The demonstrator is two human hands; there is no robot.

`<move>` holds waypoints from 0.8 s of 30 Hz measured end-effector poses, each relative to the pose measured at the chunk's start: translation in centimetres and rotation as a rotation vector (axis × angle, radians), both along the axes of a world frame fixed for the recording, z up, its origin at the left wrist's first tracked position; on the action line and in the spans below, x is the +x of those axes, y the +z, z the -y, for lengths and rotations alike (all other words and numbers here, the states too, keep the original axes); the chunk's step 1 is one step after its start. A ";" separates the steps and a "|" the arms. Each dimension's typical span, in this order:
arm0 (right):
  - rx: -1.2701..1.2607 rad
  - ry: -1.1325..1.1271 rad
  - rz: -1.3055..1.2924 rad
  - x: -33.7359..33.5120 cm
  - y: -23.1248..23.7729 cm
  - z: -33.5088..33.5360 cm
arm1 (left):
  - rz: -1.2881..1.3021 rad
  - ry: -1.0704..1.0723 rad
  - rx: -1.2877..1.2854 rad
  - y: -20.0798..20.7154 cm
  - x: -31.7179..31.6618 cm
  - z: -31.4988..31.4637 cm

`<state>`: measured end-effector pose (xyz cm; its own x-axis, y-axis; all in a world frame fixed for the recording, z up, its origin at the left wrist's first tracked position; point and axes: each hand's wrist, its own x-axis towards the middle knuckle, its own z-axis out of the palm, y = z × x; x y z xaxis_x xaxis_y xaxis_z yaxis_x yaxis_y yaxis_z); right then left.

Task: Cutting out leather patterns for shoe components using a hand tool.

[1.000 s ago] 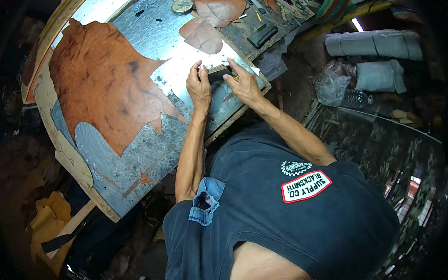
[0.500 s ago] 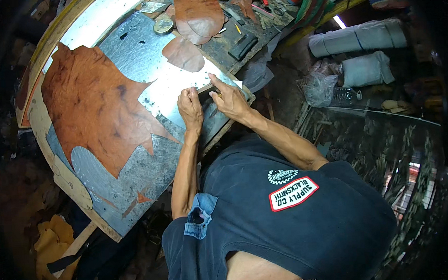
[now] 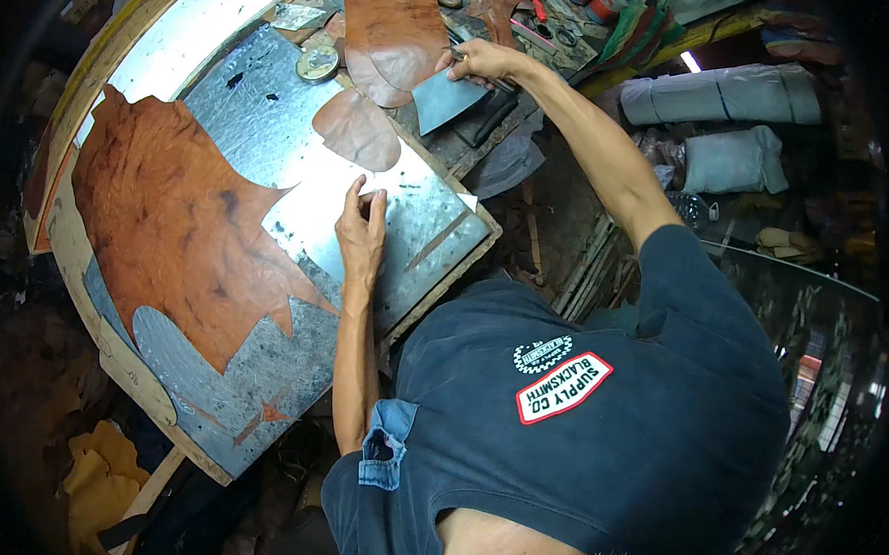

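My right hand [image 3: 485, 62] is at the far side of the bench, closed on the edge of a flat bluish-grey sheet [image 3: 447, 101]. A small dark thing shows at its fingers, too blurred to name. My left hand [image 3: 360, 237] rests over the bright metal plate [image 3: 416, 194], thumb and forefinger apart, with nothing visible between them. Just beyond it lies a rounded brown leather piece [image 3: 357, 131]. A narrow brown strip [image 3: 438, 240] lies on the plate to its right. On the left a large brown hide [image 3: 180, 230] with a jagged edge spreads over the bench.
Leather cut pieces [image 3: 394, 32] and a round tin [image 3: 317, 63] sit at the back. A black case [image 3: 485, 122] lies partly under the grey sheet. Scissors [image 3: 566, 36] and red cans [image 3: 606, 3] stand farther right. Wrapped rolls [image 3: 719, 99] lie beyond the bench's right edge.
My right hand has left the spot beside my left hand, reached away to the far side, and now holds the grey sheet. My left hand has shifted slightly nearer and leftward.
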<state>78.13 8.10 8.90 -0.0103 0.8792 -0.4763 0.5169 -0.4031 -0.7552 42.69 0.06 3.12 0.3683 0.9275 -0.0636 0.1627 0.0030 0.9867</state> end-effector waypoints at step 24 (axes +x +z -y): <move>0.283 0.263 0.668 -1.7 -1.2 -1.1 | -0.501 0.115 0.290 1.3 -2.2 -3.1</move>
